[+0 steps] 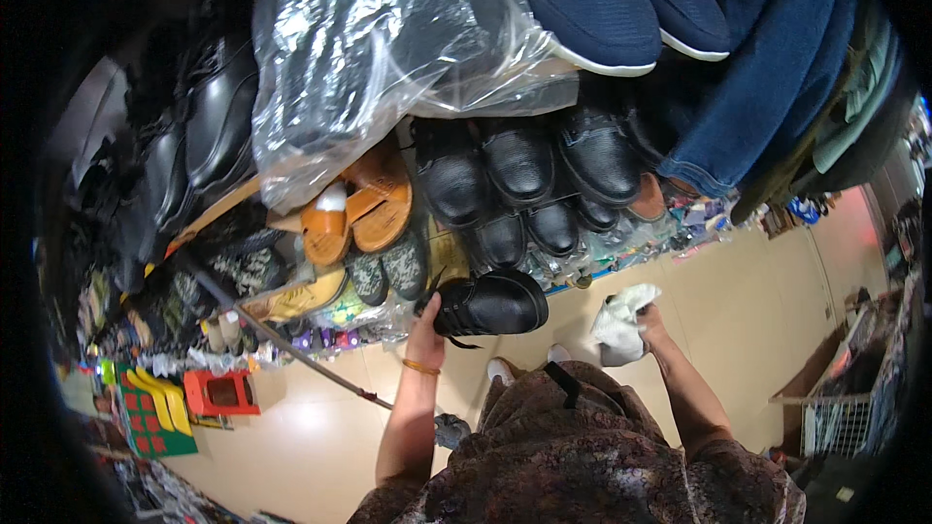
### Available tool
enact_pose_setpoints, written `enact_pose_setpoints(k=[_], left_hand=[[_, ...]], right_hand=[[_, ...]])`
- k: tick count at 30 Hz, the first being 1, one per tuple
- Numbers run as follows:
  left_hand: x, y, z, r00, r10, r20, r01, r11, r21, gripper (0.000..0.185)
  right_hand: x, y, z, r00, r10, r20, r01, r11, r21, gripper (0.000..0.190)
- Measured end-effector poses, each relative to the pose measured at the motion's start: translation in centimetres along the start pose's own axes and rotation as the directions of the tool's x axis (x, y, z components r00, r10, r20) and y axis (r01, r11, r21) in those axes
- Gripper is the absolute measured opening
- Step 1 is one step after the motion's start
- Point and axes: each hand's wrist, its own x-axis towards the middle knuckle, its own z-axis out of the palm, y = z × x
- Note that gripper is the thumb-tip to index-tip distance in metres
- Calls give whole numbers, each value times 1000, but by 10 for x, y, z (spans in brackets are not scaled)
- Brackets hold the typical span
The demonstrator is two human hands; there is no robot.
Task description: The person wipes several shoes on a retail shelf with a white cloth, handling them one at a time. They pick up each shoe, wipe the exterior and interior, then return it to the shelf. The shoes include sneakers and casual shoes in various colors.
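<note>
A black leather lace-up shoe (495, 303) is gripped near its heel by my left hand (427, 331), its toe pointing right and a lace end dangling below. In my right hand (650, 324) is a crumpled white cloth (620, 324), held apart from the shoe over the floor. Just beyond the held shoe, several more black leather shoes (518, 164) sit in rows on the display. Tan leather sandals (378, 215) and camouflage-patterned shoes (404, 266) lie past my left hand.
Clear plastic wrapping (393, 51) and navy sneakers (593, 7) fill the upper shelf, with jeans (757, 73) hanging at right. A long pole (306, 353) slants across the left. A red plastic stool (220, 391) stands on the tiled floor, and a white wire basket (836, 426) is at right.
</note>
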Motion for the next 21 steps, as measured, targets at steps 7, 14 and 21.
enact_pose_setpoints(k=[7,14,21], left_hand=[[-64,-72,-11,925,-358,126,366,753,-546,66],[-83,-83,11,992,-108,72,129,825,-550,56],[-84,-82,34,993,-31,114,85,858,-506,49]], right_hand=[[16,-41,22,988,-24,151,124,704,-699,87],[-19,-141,78,904,-426,25,353,713,-606,65],[-88,-184,156,434,-725,534,900,382,-212,68]])
